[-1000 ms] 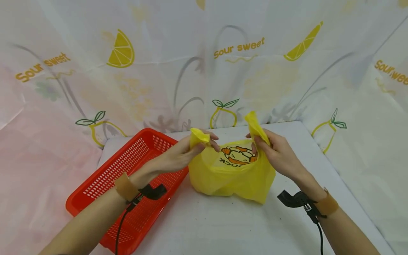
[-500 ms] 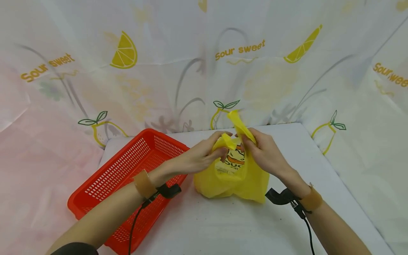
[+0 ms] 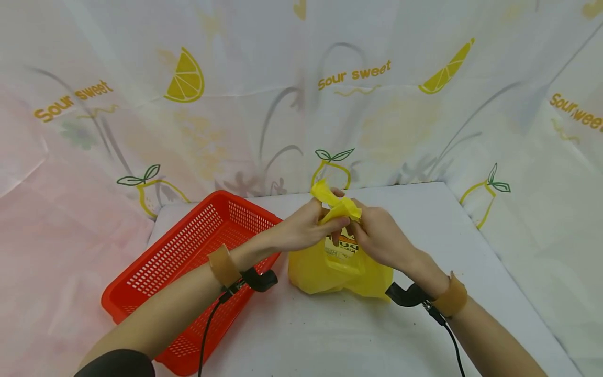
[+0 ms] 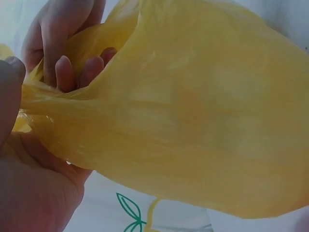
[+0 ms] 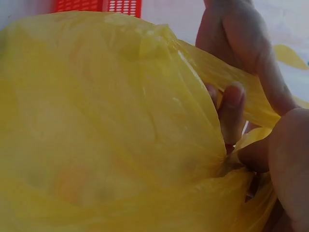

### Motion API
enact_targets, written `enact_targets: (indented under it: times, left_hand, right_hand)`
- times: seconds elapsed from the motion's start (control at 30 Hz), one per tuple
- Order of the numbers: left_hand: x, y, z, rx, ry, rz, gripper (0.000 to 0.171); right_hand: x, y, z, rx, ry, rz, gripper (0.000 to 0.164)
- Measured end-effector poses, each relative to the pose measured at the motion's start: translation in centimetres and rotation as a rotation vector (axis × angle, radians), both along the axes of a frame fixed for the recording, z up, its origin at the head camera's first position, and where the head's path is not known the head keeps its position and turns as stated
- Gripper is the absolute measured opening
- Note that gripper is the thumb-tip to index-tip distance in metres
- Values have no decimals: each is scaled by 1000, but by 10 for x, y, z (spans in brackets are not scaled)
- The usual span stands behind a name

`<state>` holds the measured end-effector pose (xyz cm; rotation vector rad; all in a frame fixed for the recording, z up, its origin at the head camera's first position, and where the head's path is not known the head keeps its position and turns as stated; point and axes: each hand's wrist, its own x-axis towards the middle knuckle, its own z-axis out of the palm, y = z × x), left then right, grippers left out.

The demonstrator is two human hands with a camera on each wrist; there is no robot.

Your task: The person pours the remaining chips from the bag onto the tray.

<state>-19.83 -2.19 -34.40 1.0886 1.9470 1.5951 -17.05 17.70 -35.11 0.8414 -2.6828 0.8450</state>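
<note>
A yellow plastic bag (image 3: 317, 272) with a duck print sits on the white table, its body bulging. My left hand (image 3: 301, 226) pinches one handle of the bag between thumb and fingers. The other handle is gripped by my right hand (image 3: 386, 235), and the two yellow ends cross above the bag's mouth. Both hands meet there, fingers overlapping. In the left wrist view, blurred orange patches show through the bag (image 4: 193, 116). Close up in the right wrist view, the right thumb presses into the gathered plastic (image 5: 231, 179), and some fingertips are hidden behind it.
A red perforated basket (image 3: 165, 256) stands left of the bag, under the left forearm. Behind the table (image 3: 452, 251) hangs a printed curtain (image 3: 264, 63) with lemon drawings. Black cables (image 3: 209, 324) trail from both wrist cameras.
Both hands have come together from either side of the bag's mouth, bringing the two handles across each other. The mouth has narrowed, and the duck print is now mostly covered.
</note>
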Motion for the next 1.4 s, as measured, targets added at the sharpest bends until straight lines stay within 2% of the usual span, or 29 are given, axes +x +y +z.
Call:
enact_targets:
  times: [0.2,0.3,0.43,0.67,0.87,1.0,1.1,1.2,1.3,1.4]
  left_hand:
    - [8,-3,16,-1,-17,53,36]
    - [10,-4,20,13,-28,69,31]
    - [10,-5,22,43,-37,72,31]
    - [11,-5,21,-33,31,52,35]
    - [10,-3,21,60,44,22,52]
    - [10,-2,22,100,59,-14,49]
    - [11,-2,23,106,88,-23,42]
    - [12,-2,25,87,101,-8,45]
    - [14,-2,27,66,118,5,48]
    - [13,-1,23,23,142,19,40]
  right_hand:
    - [6,0,1,78,19,11,6]
    - [7,3,0,70,20,24,8]
    - [7,5,0,35,-1,33,20]
    - [6,5,0,11,-21,36,38]
    - [10,11,2,-11,-49,91,60]
    - [12,16,2,-33,-36,144,72]
    - [13,17,2,-44,-28,167,65]
    - [14,17,1,-36,-33,165,57]
    - [14,16,0,-23,-26,136,58]
    - [15,11,0,-22,-28,86,65]
